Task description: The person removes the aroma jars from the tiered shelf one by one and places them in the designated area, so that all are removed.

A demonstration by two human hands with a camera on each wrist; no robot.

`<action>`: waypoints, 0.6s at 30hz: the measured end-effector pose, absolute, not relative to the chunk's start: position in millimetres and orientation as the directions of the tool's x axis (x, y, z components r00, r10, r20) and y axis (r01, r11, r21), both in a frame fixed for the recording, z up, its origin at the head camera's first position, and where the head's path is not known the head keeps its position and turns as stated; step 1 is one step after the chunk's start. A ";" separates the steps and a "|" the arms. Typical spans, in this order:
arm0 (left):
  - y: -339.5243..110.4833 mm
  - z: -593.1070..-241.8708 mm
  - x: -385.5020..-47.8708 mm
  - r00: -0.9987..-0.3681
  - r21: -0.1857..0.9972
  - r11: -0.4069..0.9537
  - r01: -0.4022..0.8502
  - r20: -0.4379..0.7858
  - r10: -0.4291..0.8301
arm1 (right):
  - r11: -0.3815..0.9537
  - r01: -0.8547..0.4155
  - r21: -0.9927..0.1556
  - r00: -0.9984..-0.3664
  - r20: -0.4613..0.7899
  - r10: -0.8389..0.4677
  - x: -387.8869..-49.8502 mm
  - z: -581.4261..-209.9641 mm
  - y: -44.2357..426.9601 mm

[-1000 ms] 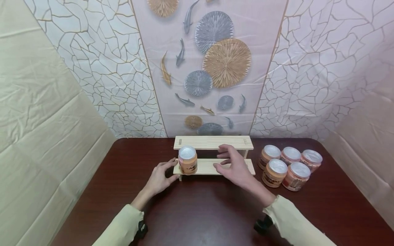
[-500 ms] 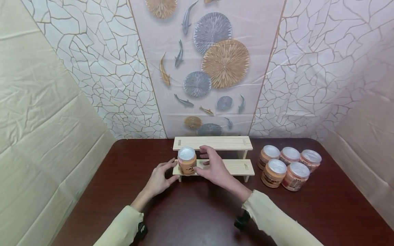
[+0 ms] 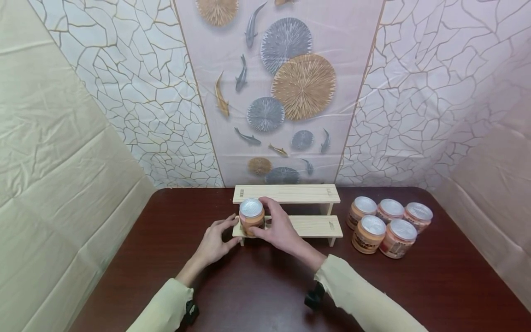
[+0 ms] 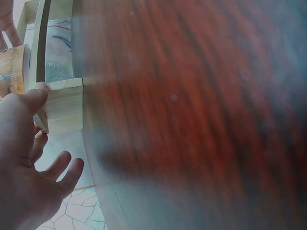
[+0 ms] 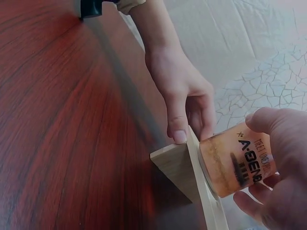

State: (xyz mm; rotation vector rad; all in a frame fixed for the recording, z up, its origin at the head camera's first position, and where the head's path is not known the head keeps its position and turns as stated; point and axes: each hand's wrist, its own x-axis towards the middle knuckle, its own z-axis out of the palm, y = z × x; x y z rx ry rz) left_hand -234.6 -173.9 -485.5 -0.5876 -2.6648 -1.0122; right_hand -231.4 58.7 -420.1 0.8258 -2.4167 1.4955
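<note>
An orange-labelled jar with a silver lid stands upright at the left end of the lower board of a two-step wooden rack. My right hand grips this jar from its right side. In the right wrist view the thumb lies on one side of the jar, with curled fingers on the other. Meanwhile my left hand pinches the lower board's left end between thumb and fingers; the left wrist view has the thumb by the board and the other fingers spread.
Several similar silver-lidded jars stand close together on the dark wooden table, right of the rack. The rack's upper board lies behind the lower one. A patterned cloth hangs behind the table, with beige cloth along the left.
My right hand has moved left along the lower board to the jar and closed round it. My left hand stays at the rack's left end.
</note>
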 end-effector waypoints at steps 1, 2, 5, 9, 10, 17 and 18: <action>-173.8 -485.2 -234.3 -0.893 0.584 0.680 0.444 0.348 0.284 | 0.338 -0.541 -0.770 -0.831 0.427 -0.356 -231.7 -420.3 57.6; -173.9 -485.2 -234.2 -0.893 0.585 0.679 0.444 0.349 0.284 | 0.336 -0.542 -0.770 -0.831 0.432 -0.351 -231.9 -420.6 56.6; -173.8 -485.4 -234.2 -0.893 0.583 0.680 0.445 0.351 0.283 | 0.326 -0.543 -0.773 -0.832 0.443 -0.335 -232.4 -421.3 53.9; -173.7 -485.6 -234.0 -0.889 0.578 0.681 0.450 0.357 0.286 | 0.311 -0.529 -0.790 -0.840 0.435 -0.323 -232.5 -422.4 50.9; -173.7 -485.6 -233.8 -0.889 0.577 0.680 0.452 0.358 0.286 | 0.312 -0.523 -0.793 -0.844 0.430 -0.321 -232.6 -422.6 50.2; -172.9 -484.4 -233.7 -0.889 0.577 0.682 0.450 0.358 0.284 | 0.316 -0.498 -0.808 -0.858 0.407 -0.312 -235.1 -424.7 48.0; -172.7 -484.2 -233.6 -0.890 0.577 0.683 0.448 0.356 0.283 | 0.319 -0.500 -0.805 -0.858 0.410 -0.310 -235.3 -425.1 48.0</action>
